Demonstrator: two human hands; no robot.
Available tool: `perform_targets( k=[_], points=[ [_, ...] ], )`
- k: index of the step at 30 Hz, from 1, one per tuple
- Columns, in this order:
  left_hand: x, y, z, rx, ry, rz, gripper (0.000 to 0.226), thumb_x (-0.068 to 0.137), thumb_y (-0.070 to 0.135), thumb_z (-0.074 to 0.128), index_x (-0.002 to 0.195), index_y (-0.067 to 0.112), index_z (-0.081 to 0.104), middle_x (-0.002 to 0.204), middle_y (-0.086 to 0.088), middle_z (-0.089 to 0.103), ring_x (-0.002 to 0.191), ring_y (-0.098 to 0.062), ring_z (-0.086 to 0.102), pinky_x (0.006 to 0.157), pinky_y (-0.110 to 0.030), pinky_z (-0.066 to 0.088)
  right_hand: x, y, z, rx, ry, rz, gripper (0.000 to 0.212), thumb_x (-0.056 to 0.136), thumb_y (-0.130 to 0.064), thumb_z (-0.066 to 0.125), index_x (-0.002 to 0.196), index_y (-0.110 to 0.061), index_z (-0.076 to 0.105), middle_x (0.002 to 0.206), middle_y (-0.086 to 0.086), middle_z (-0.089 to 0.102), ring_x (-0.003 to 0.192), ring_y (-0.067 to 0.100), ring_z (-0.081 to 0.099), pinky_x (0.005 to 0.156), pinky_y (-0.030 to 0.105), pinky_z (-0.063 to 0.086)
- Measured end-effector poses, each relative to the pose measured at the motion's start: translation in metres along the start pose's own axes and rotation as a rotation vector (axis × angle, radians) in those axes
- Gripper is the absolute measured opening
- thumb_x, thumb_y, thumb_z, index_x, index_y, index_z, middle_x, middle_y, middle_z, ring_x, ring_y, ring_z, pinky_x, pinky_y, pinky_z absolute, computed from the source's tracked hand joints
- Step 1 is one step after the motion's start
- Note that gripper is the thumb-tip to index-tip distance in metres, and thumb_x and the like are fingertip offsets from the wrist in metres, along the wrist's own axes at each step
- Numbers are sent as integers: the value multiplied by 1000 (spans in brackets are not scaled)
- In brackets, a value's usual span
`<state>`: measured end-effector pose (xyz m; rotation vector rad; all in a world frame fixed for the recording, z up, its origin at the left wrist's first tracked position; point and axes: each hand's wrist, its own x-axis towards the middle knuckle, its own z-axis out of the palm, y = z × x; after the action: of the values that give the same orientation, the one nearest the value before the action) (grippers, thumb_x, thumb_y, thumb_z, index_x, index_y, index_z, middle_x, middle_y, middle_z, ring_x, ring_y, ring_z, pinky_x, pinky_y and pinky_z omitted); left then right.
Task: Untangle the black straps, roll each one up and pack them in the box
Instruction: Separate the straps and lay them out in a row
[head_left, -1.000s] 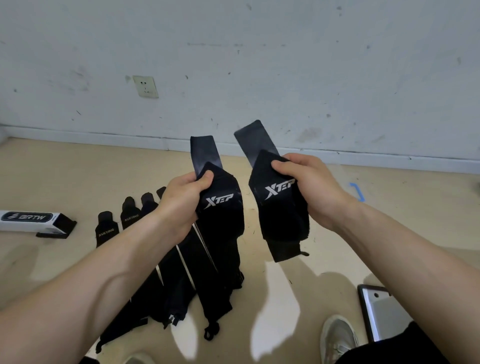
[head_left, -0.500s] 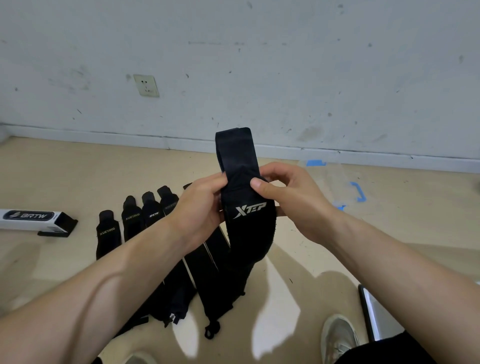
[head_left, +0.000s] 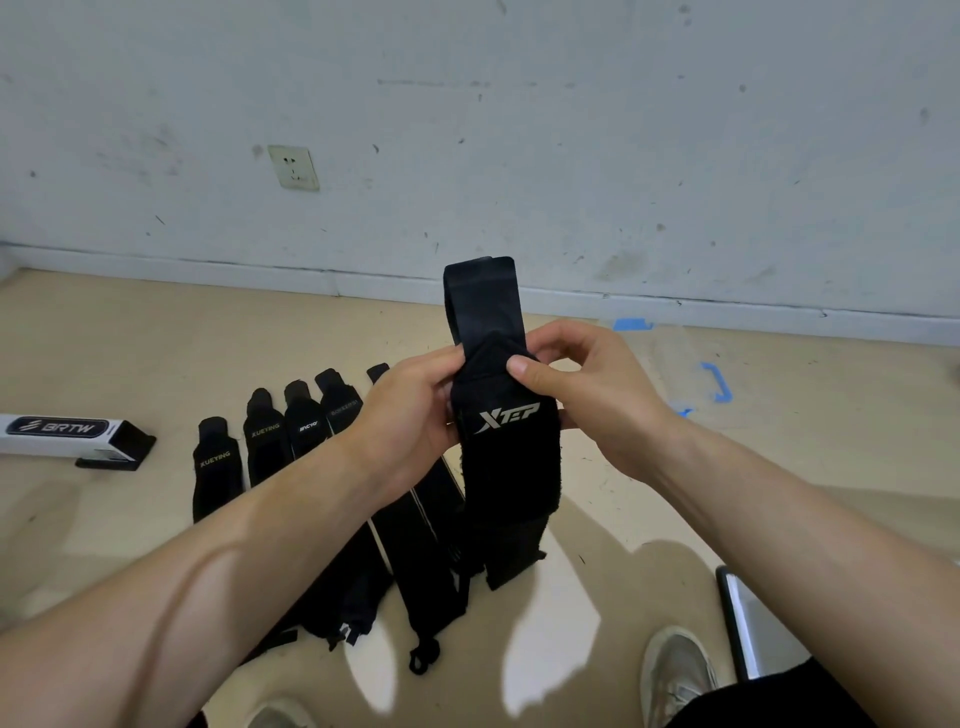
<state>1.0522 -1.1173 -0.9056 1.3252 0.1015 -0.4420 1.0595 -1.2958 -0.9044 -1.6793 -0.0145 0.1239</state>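
Gripping a black strap (head_left: 506, 467) at centre frame, a person's left hand (head_left: 410, 415) curls round its left edge. The right hand (head_left: 587, 400) pinches the right edge, thumb flat on the front and fingers behind. The strap is held upright above the floor. A smooth, narrow tab, seemingly two layers deep, stands above the hands, and a wider, fuzzy woven band with a white XTEP logo hangs below them. To its lower left, more black straps (head_left: 270, 447) lie side by side on the glossy beige floor (head_left: 130, 364), rounded tips toward the wall, thin loops at their near ends. A long white box (head_left: 57, 434) with a black end lies at the left edge, well apart from the held strap. The scuffed white wall (head_left: 623, 130) carries a square socket (head_left: 293, 167) at upper left.
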Motion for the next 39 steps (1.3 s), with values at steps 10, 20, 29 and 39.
perform_targets(
  k=[10,20,29,39],
  points=[
    [-2,-3,7,140,51,86,28,104,29,58,120,11,73,114,-13,77,109,-29,73,102,-48,56,5,8,-2,-50,47,37,25,83,-25,83,94,-22,61,86,-3,58,72,16,60,73,46,57],
    [1,-13,8,233,237,167,25,107,29,52,110,17,75,99,-5,80,95,-22,77,91,-40,60,-10,14,21,-230,-78,4,22,103,-42,50,95,-23,58,83,-11,64,71,0,59,70,25,49],
    [1,-14,11,115,236,139,50,92,51,71,126,15,66,112,-3,78,102,-20,76,97,-41,58,-4,5,22,-37,36,-49,13,102,-29,58,102,-18,65,91,6,75,84,20,73,80,38,57],
    [0,-22,9,175,-4,32,39,104,43,53,129,16,66,121,-5,75,115,-25,71,109,-49,50,6,-9,4,174,110,140,36,105,-46,48,105,-19,71,101,2,78,89,19,75,79,36,60]
  ],
)
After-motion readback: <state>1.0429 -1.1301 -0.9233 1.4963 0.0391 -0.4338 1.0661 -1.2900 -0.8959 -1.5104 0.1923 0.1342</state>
